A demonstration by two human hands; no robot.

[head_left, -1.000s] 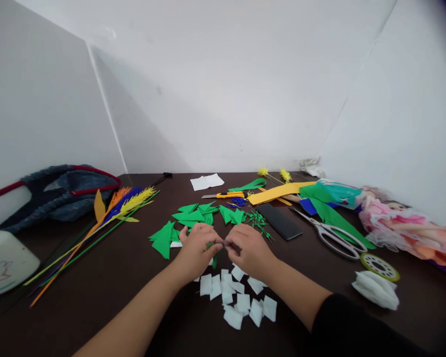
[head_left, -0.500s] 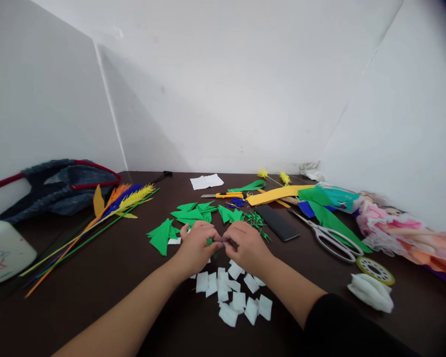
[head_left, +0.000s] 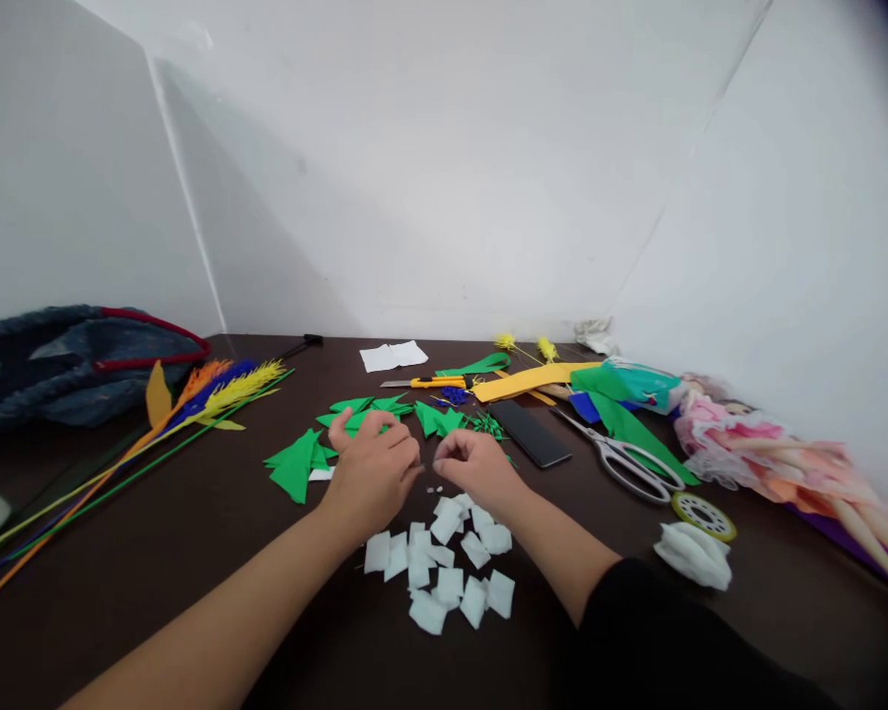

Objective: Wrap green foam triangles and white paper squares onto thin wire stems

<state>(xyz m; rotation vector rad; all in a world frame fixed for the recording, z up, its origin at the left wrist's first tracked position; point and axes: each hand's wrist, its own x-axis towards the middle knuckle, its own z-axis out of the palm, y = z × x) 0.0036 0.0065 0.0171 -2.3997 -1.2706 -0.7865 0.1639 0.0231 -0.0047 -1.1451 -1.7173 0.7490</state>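
My left hand (head_left: 374,468) hovers over the middle of the table, thumb and fingers pinched together; whatever lies between them is too small to make out. Just across a narrow gap, my right hand (head_left: 475,467) is likewise closed in a pinch, its contents hidden. Below the gap are tiny whitish bits (head_left: 434,490). Several white squares (head_left: 450,585), cut from something thin and soft, are scattered nearer to me. Behind my left hand lie green triangular pieces (head_left: 296,467). Thin green snippets (head_left: 486,424) sit just beyond my right hand.
A yellow utility knife (head_left: 436,382) lies at the back. Farther right are a black flat slab (head_left: 531,434), scissors (head_left: 629,463), a tape roll (head_left: 703,517), a white wad (head_left: 694,555) and dolls (head_left: 770,454). Yellow, orange and blue stems (head_left: 148,444) spread along the left.
My hands have drawn apart from touching at the fingertips, leaving a small gap. Tiny bits now show on the table beneath. The whole view has shifted, with things appearing farther left.
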